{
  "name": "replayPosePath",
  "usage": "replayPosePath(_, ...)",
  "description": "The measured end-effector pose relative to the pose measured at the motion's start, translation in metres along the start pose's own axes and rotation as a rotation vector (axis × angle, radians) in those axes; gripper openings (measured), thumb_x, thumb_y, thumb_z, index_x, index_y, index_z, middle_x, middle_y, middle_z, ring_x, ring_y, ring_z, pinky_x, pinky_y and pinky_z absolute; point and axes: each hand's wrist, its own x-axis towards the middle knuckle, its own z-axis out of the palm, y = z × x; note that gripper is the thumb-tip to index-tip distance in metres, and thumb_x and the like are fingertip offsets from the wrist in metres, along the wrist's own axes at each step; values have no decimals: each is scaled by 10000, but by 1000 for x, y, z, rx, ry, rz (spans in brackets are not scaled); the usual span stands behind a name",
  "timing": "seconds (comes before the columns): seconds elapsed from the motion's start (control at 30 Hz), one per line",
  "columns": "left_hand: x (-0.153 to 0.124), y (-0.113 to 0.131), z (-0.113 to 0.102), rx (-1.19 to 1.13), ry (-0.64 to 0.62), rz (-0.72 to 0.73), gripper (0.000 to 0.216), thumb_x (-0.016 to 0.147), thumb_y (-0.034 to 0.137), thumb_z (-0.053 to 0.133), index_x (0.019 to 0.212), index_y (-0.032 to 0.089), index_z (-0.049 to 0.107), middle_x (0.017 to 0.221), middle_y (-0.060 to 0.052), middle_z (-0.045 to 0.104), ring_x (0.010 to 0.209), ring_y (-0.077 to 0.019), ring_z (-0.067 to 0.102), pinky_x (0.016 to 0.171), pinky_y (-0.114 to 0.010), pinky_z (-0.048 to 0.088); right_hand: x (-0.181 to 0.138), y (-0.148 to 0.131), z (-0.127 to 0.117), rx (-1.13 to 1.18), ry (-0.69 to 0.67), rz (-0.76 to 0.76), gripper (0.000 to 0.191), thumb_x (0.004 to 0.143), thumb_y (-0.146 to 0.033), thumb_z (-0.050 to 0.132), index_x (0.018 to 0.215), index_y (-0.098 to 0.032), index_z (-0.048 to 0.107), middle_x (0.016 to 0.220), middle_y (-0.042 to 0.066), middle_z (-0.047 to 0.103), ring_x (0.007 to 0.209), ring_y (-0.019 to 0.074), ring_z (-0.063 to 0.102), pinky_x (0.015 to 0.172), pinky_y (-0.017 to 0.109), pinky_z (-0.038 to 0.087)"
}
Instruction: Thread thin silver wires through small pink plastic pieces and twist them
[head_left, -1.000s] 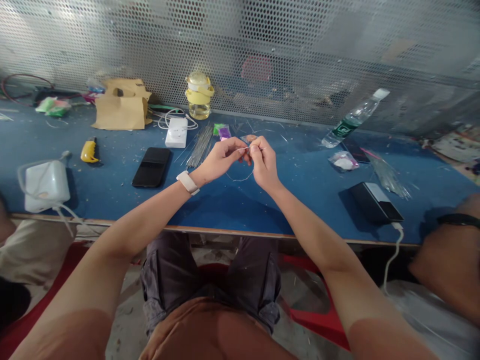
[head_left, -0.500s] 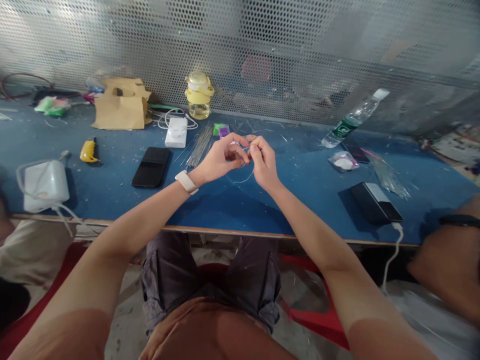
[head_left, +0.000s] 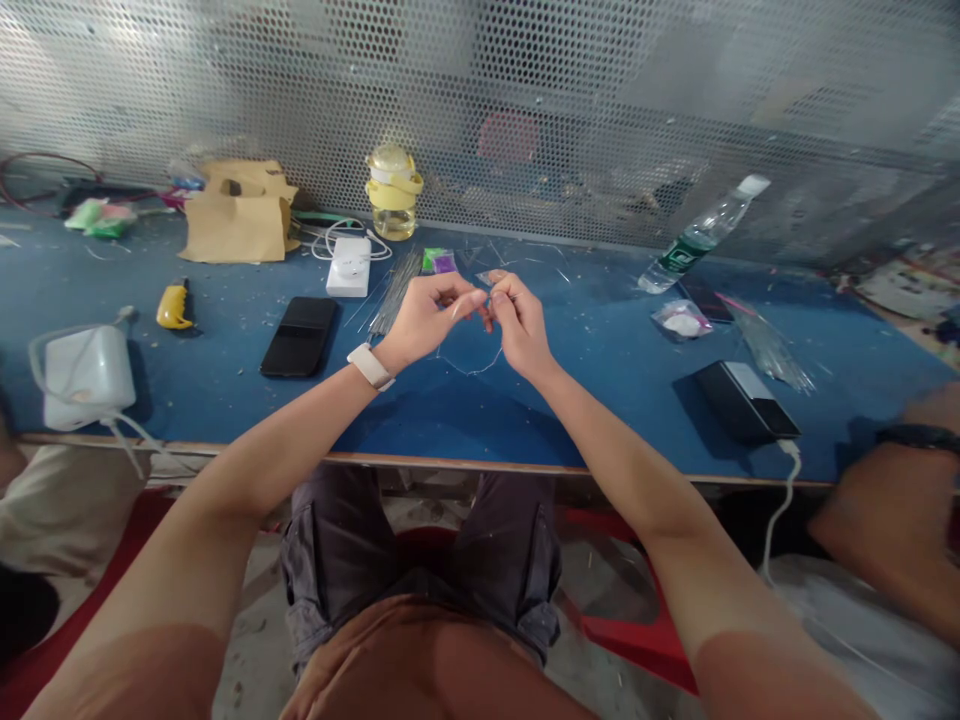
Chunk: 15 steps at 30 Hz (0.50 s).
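Both hands meet fingertip to fingertip above the blue table. My left hand (head_left: 431,318), with a pale band on its wrist, is closed, thumb and fingers pinched near the other hand's tips. My right hand (head_left: 523,322) is closed too, its thumb pressed against the index finger. A thin pale strand (head_left: 469,374), wire or thread, hangs in a loop below and between them; its ends vanish into the fingers. Behind the left hand lie a bundle of thin grey wires (head_left: 395,290) and small bags, one green (head_left: 430,258) and one purple (head_left: 444,263).
Left of me are a black phone (head_left: 300,337), a white charger (head_left: 349,268), a yellow cutter (head_left: 174,307) and a yellow-lidded cup (head_left: 394,195). To the right stand a water bottle (head_left: 697,240) and a black box (head_left: 746,402) with a cable. A person's arm (head_left: 900,500) shows at far right.
My left thumb and fingers have drawn together from a looser curl, and the thumb now reaches towards my right fingertips. The strand's loop has shifted slightly left and lower.
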Motion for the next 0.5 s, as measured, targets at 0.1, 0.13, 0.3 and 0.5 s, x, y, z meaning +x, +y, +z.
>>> replayPosePath(0.1,2,5,1,-161,-15,-131,654,986,831,802,817,200,779,839,-85,849,731,-155,760,721,-324,614,-1,-2,-1,-51,-11,-38,569,1161,-762,533,855,-281,533,728,-31,520,704,170,505,750,374,503)
replayPosePath(0.13,2,7,1,-202,-22,-169,663,966,840,818,815,196,776,847,-88,853,737,-155,773,733,-319,623,-1,-3,-2,-64,-12,-41,576,1161,-769,524,856,-280,532,732,-29,519,715,172,504,762,377,513)
replayPosePath(0.3,2,12,2,-311,-34,-333,638,965,787,863,787,184,752,859,-94,863,728,-143,784,737,-291,616,-2,-4,-3,-71,-29,-30,572,1156,-776,519,868,-283,534,726,-26,518,722,185,494,796,400,551)
replayPosePath(0.5,2,11,-1,-475,-63,-412,506,1034,614,880,803,178,767,815,-66,840,713,-133,773,701,-265,596,-3,-3,-3,-99,-68,-19,562,1156,-782,500,879,-294,532,703,-22,539,693,196,478,787,418,558)
